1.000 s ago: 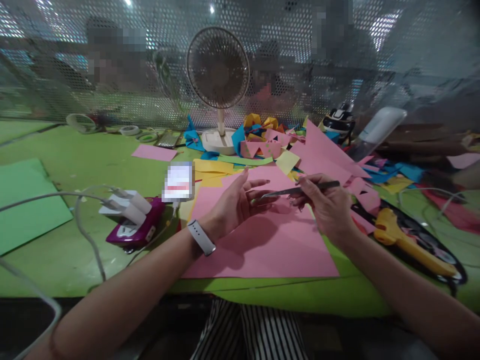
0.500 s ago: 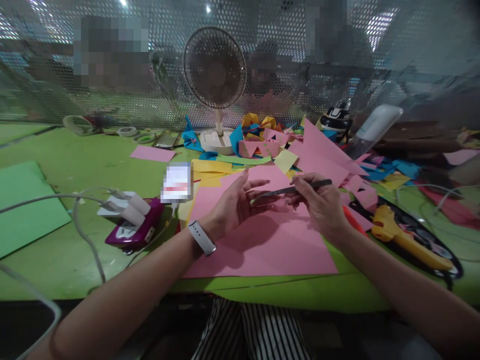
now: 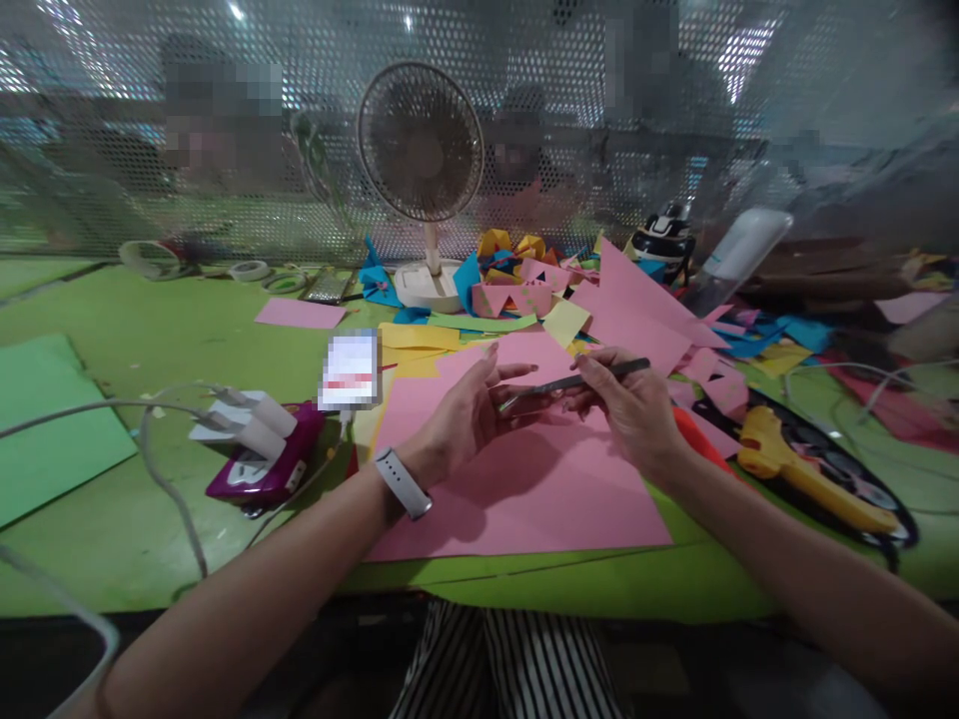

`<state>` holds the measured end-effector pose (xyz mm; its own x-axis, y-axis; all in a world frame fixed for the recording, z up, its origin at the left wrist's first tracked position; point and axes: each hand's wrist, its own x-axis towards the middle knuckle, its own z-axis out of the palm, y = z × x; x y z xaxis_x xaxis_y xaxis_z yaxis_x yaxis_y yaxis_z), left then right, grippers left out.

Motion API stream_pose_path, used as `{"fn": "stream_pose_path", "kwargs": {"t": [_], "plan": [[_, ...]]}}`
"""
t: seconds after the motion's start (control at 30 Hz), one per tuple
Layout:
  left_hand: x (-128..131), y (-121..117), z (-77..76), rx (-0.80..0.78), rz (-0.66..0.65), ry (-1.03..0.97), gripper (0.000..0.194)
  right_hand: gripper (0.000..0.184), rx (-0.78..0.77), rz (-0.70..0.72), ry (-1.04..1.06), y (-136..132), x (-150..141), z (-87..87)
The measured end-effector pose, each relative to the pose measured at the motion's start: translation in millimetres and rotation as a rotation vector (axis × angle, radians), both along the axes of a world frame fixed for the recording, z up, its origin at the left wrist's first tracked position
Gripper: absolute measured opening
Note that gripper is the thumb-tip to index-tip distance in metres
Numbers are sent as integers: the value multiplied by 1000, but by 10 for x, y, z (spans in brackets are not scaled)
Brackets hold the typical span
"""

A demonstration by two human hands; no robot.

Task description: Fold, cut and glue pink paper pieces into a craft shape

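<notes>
My right hand (image 3: 625, 404) pinches a slim dark pen-shaped tool (image 3: 591, 376), with its thin, lighter tip pointing left. Whether it is a craft knife or tweezers I cannot make out. Beside that tip is my left hand (image 3: 472, 404), palm turned inward and fingers stretched apart. The tip overlaps the left fingers in view; I cannot tell if it touches them. Both hands are above a large pink paper sheet (image 3: 524, 499) on the green table. Behind the sheet are yellow paper pieces (image 3: 416, 338) and a pale yellow square (image 3: 566, 322).
A fan (image 3: 424, 150) stands at the back beside folded paper shapes (image 3: 513, 295). On the left are a phone (image 3: 350, 369), a purple power adapter (image 3: 262, 469) with white plugs, cables and green paper (image 3: 60, 429). To the right, a yellow glue gun (image 3: 816, 474) rests on a dark tray.
The view has shifted slightly, so most things sit a little further left. The tool is still in my right hand, its tip slightly lower near the left fingers.
</notes>
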<state>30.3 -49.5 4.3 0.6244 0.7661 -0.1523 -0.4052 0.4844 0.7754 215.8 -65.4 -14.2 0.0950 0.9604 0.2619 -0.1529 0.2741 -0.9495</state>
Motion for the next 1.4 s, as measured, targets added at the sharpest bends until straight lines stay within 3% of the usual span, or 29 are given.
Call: {"fn": "stream_pose_path", "kwargs": {"t": [0.67,0.77,0.9,1.0,1.07,1.13,1.4], "plan": [[2,9,-24,79,-44,33,52,20,-23,17,15,13,-3,-19],[-57,38,13,229,28,165,51,21,-4,-15,27,20,37,9],[-253,174,48,669,299,595,35,22,32,-76,34,49,128,61],[-366,292,-3,788,98,812,43,23,48,-110,27,71,172,77],[-380,346,-69,791,-69,832,53,24,41,-114,12,81,179,68],[-355,378,-134,810,-153,856,56,25,32,-100,-15,91,175,47],[-262,457,-273,972,-191,842,17,23,48,-32,-134,108,153,-13]]}}
